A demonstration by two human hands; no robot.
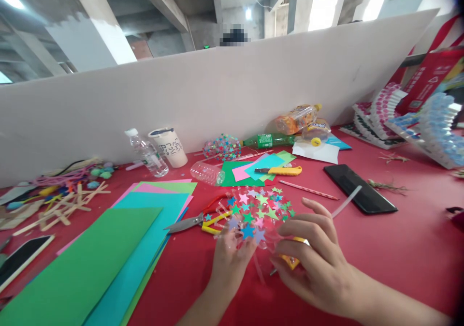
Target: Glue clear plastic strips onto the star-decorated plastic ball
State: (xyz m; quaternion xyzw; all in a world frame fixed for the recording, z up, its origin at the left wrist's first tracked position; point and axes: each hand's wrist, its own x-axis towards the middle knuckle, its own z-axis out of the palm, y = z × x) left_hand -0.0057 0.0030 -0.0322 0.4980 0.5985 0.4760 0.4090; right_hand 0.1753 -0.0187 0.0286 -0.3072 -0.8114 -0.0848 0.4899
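My left hand [232, 253] is closed on the lower edge of a clear plastic piece covered with paper stars [259, 212] in several colours. Close to its right side, my right hand [319, 258] has its fingers curled around a yellow glue gun [290, 260], mostly hidden by the fingers. A metal tip shows at the lower left, and a translucent glue stick [347, 201] sticks out behind the hand. Just left of the star piece lie scissors [197, 222] with red and yellow handles, blades pointing left.
Coloured paper sheets [105, 253] cover the left. Behind are a clear bottle [147, 154], a white cup [168, 147], a cut bottle piece [207, 173], a green bottle [270, 141] and a yellow utility knife [281, 171]. A black phone [358, 188] lies right. A white partition [217, 94] stands behind.
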